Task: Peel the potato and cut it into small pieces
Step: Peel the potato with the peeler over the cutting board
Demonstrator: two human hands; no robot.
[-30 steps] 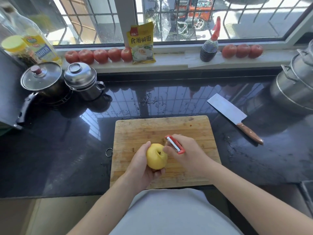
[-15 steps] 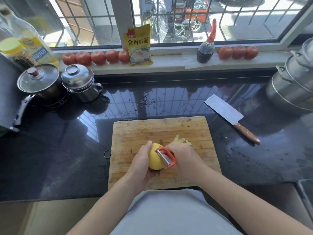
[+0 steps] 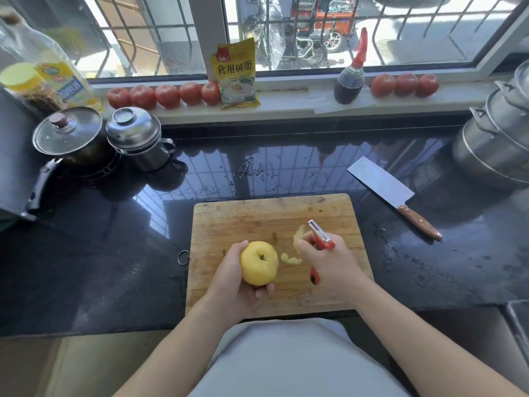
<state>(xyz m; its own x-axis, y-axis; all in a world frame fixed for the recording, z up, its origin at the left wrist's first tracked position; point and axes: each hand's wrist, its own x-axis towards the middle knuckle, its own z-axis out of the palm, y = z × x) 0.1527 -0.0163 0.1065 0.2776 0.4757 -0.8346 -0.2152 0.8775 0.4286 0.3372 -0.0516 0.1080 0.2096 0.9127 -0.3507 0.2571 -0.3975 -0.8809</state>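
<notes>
Right hand (image 3: 329, 262) swung peeler (image 3: 320, 235) off potato (image 3: 259, 263) toward 1 o'clock, fingers wrapped on handle; fresh peel (image 3: 292, 258) dropped on board (image 3: 257, 219). Left hand (image 3: 237, 282) cups potato over board centre. Potato looks mostly peeled; cutting not begun, cleaver (image 3: 392, 196) idle on bench, 2 o'clock

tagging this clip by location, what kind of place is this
Most likely a home kitchen: a dark stone counter holds a wooden cutting board, a cleaver and lidded pots, with tomatoes lined along the windowsill.
</notes>
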